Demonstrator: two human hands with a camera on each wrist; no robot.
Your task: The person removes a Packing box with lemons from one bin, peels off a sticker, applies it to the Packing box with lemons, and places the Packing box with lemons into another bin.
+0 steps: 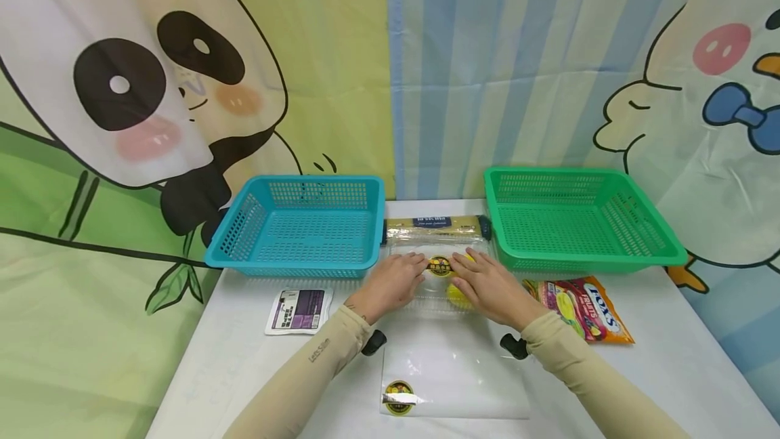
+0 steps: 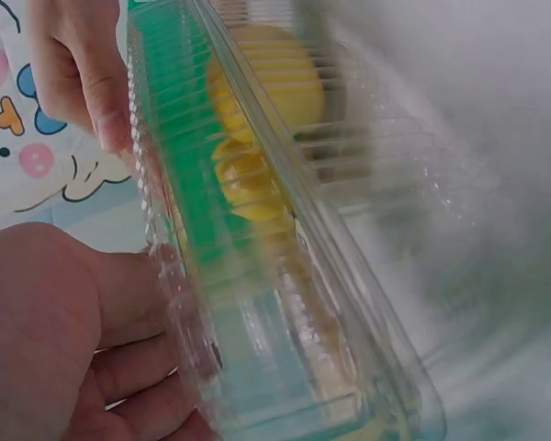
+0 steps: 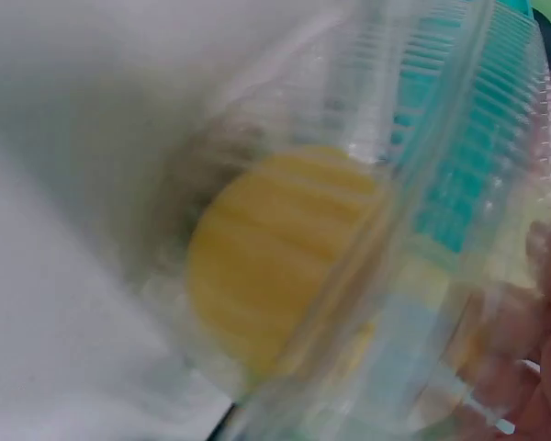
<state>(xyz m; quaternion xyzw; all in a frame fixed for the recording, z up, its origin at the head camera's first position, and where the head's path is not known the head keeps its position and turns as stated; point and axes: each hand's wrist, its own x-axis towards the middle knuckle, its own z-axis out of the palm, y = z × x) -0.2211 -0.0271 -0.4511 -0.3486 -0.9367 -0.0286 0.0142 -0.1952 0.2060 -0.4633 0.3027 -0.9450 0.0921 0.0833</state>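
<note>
A clear ribbed plastic box (image 1: 429, 303) lies mid-table with a round black-and-yellow sticker (image 1: 440, 265) on its lid. Through its wall shows a yellow round thing (image 2: 268, 87), with a smaller yellow piece (image 2: 248, 179) beside it. My left hand (image 1: 395, 283) rests on the lid's left part, fingers stretched toward the sticker. From the other side my right hand (image 1: 490, 288) presses on the lid with extended fingers. Both wrist views show fingers along the box's edge. In front of the box lies a glossy clear plastic sheet (image 1: 457, 364) with a similar sticker at its corner.
A blue basket (image 1: 295, 267) stands at the back left, a green one (image 1: 585, 259) at the back right. Between them lies a long yellowish packet (image 1: 402, 230). A white-and-purple packet (image 1: 300, 311) is on the left, a FOX'S candy bag (image 1: 594, 310) on the right.
</note>
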